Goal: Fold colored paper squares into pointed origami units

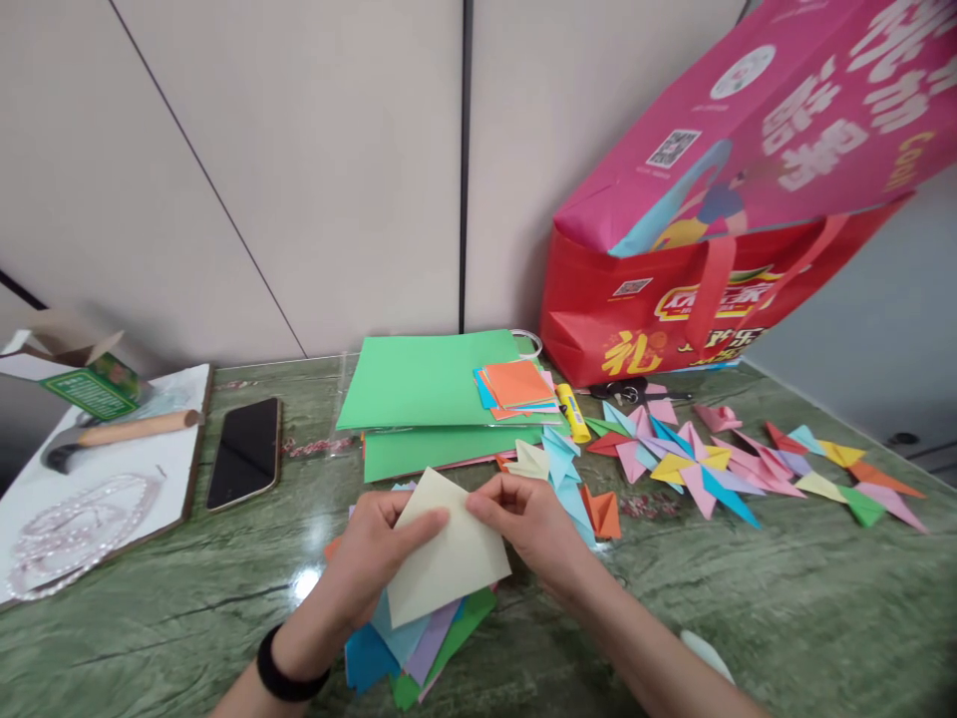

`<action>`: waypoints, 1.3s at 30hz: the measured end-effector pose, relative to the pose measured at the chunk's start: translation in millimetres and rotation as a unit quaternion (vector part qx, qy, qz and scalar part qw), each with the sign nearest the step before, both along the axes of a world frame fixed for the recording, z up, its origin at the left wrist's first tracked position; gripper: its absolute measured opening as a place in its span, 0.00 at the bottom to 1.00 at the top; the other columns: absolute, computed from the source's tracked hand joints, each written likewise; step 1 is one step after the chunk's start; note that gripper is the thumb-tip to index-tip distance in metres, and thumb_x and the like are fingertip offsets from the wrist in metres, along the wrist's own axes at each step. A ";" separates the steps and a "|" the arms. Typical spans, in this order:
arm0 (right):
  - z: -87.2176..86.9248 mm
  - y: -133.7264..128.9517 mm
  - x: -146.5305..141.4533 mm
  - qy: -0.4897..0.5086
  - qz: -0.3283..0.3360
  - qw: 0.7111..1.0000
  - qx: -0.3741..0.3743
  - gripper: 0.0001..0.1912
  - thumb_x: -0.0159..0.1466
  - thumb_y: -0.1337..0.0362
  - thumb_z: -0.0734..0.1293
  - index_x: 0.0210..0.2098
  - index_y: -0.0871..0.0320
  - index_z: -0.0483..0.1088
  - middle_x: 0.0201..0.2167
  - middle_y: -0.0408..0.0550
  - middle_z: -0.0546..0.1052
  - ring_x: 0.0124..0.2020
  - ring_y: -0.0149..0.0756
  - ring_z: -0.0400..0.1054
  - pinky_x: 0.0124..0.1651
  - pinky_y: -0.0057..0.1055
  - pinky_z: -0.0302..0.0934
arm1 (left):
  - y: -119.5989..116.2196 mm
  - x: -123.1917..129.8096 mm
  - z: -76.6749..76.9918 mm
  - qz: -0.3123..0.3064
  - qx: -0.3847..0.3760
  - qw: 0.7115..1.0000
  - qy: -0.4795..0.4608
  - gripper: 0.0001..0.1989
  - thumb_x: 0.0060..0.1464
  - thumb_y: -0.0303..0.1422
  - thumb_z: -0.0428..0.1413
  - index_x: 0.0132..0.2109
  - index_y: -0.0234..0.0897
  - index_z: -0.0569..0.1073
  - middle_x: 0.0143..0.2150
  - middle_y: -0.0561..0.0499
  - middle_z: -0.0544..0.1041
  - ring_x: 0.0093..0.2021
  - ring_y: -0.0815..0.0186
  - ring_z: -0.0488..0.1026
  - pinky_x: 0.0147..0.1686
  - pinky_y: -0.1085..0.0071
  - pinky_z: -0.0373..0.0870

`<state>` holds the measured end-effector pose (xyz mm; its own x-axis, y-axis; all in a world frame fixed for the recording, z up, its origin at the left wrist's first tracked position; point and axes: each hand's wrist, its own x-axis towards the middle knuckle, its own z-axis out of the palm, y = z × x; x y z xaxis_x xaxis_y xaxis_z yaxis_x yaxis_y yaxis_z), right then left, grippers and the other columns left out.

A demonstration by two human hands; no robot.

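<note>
A square of pale cream paper (449, 558) is held up between my two hands, one corner pointing away from me. My left hand (381, 548) pinches its left edge, thumb flat on top. On the upper right edge, the thumb and fingertips of my right hand (523, 514) close on the same sheet. Beneath it, a fanned pile of coloured paper (434, 648) in blue, lilac and green lies on the counter, partly hidden by the sheet and my left hand. Folded paper pieces (564, 469) in cream, light blue and orange lie just beyond my right hand.
Green card sheets (434, 379) lie behind, with small paper squares (517, 384) on top and a yellow glue stick (573, 414) alongside. Folded paper stars (695, 464) spread rightward before a red bag (635, 309). Leftward are a phone (244, 454), a hammer (124, 431) and beads (82, 529).
</note>
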<state>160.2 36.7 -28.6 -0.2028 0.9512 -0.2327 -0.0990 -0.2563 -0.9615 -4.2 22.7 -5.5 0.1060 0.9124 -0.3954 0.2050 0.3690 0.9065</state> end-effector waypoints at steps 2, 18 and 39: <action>0.8 -0.7 0.5 0.004 -0.008 1.000 0.008 0.18 0.45 0.51 0.71 0.19 0.60 0.65 0.15 0.39 0.66 0.17 0.26 0.56 0.21 0.24 0.48 | 0.0 -0.1 0.8 0.003 -0.002 1.000 -0.003 0.17 0.41 0.43 0.59 0.25 0.29 0.73 0.20 0.50 0.73 0.19 0.69 0.65 0.17 0.76 0.56; 2.8 -3.2 -3.6 0.016 0.056 0.998 -0.011 0.16 0.49 0.53 0.70 0.23 0.60 0.68 0.20 0.40 0.70 0.21 0.27 0.59 0.25 0.25 0.52 | -4.6 2.9 1.0 -0.163 0.001 0.985 0.061 0.16 0.45 0.41 0.56 0.21 0.32 0.68 0.18 0.58 0.59 0.18 0.74 0.52 0.17 0.77 0.45; -1.0 -5.0 -8.7 -0.123 0.009 0.985 0.117 0.10 0.56 0.60 0.63 0.21 0.58 0.64 0.20 0.41 0.67 0.23 0.30 0.59 0.26 0.27 0.52 | -3.8 5.0 -4.5 -0.084 -0.022 0.996 -0.001 0.17 0.42 0.43 0.58 0.21 0.31 0.69 0.18 0.57 0.63 0.18 0.74 0.55 0.18 0.77 0.48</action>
<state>151.5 31.7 -29.7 -0.1848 0.9814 -0.0526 0.1471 -0.0253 -0.9888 0.8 18.9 -10.0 0.2570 0.8634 -0.4341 0.2650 0.3690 0.8908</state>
